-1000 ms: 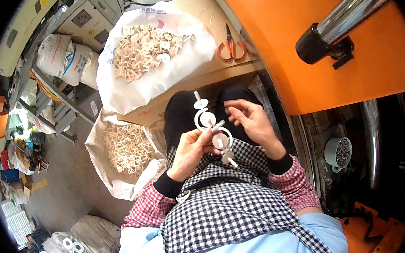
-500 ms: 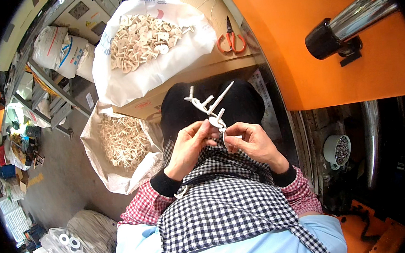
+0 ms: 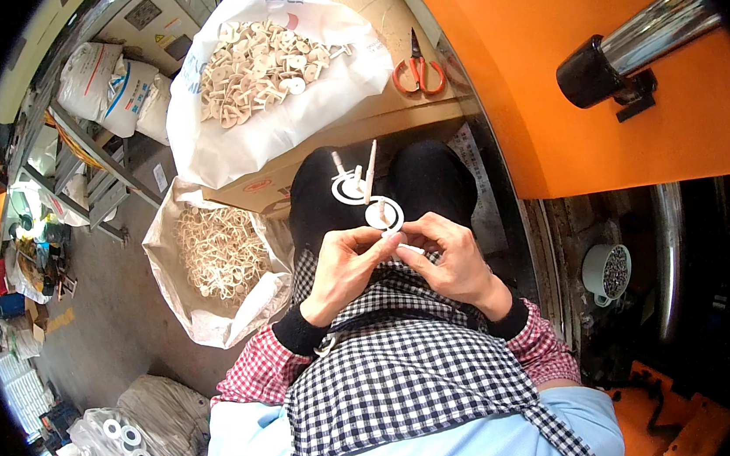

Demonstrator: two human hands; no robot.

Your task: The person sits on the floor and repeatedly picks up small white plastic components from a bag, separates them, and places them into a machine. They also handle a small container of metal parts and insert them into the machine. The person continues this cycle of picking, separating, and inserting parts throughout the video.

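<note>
A white moulded plastic piece point(image 3: 352, 187) rises above my lap, with round discs inside curved rings, pegs standing up and a longer thin stem. My left hand point(image 3: 343, 270) pinches its near end between thumb and fingers. Close beside it, my right hand point(image 3: 456, 259) has thumb and fingers closed on the near end too, with a short white peg showing at the fingertips. The fingers hide where the two grips meet. Beyond my knees, a white bag point(image 3: 222, 158) contains many pale disc-headed pegs point(image 3: 258, 71).
Red-handled scissors point(image 3: 421, 75) lie on the cardboard box point(image 3: 378, 2) beside the bag. Left of my legs stands a sack point(image 3: 166, 260) of thin plastic scraps point(image 3: 220, 251). An orange machine point(image 3: 492, 84) is at the right, with a pale cup of pellets point(image 3: 596, 276) below it.
The plastic piece has turned and tilted, so its discs and rings now face up toward me. My right hand has shifted slightly up and inward, closer to the left.
</note>
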